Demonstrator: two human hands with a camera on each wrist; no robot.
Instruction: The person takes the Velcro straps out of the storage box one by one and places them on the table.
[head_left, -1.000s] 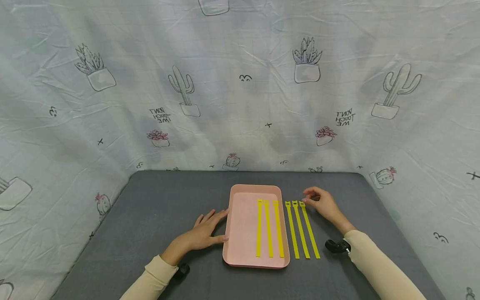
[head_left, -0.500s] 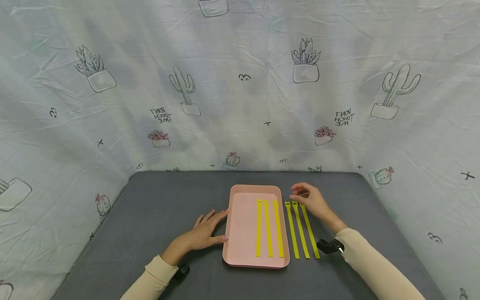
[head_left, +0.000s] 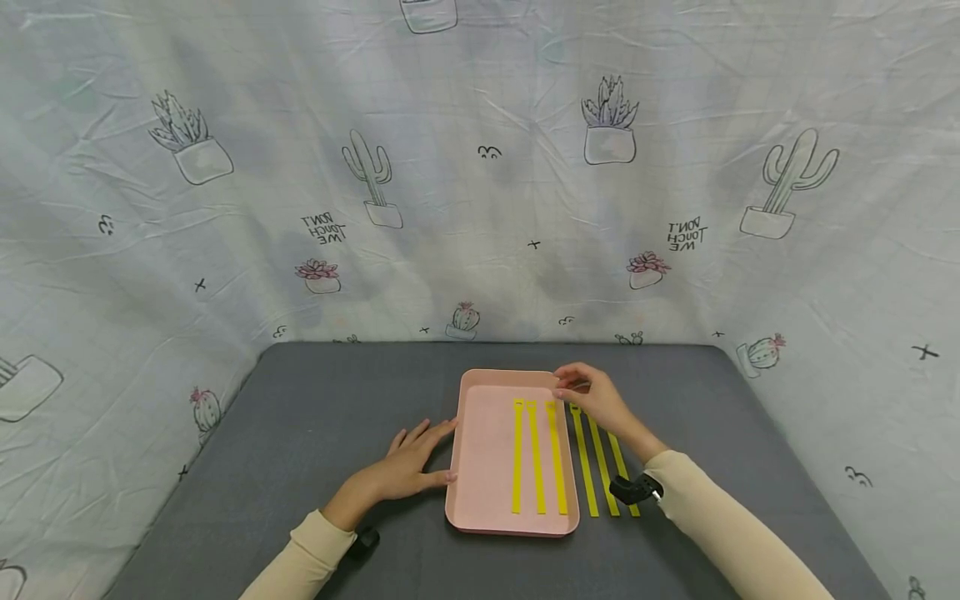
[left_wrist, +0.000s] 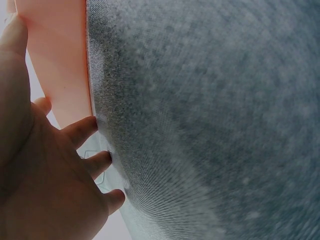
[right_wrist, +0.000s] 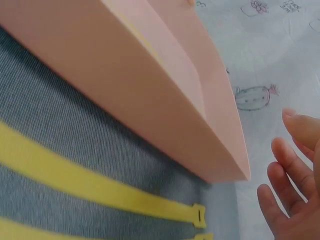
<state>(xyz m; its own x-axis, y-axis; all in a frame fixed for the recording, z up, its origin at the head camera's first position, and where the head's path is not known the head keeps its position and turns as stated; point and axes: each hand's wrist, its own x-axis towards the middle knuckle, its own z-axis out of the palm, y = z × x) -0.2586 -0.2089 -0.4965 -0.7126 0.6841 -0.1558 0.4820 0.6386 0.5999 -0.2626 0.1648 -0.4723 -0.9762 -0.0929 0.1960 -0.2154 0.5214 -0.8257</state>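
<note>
A shallow pink tray (head_left: pixel 472 467) lies on the grey table. Inside it are three flat yellow cable-tie straps (head_left: pixel 539 467) with slotted heads, side by side in its right half. Three more yellow straps (head_left: pixel 583 467) lie on the cloth along the tray's right side; my right arm partly covers them. My left hand (head_left: pixel 397 473) rests with fingers spread against the tray's left edge, thumb and fingertips at the rim. My right hand (head_left: pixel 594 398) is over the tray's far right corner, fingers loosely bent and holding nothing. In the right wrist view, strap heads (right_wrist: pixel 199 216) show below the tray wall (right_wrist: pixel 125 95).
Grey cloth covers the table (head_left: pixel 337 400). A pale curtain (head_left: pixel 480 208) printed with cacti hangs behind and at both sides. Each wrist wears a black band, the right one (head_left: pixel 636 489) passing over the outer straps.
My right hand has moved left, from the head of the outermost strap to the tray's far right corner. The left hand, tray and straps have stayed in place.
</note>
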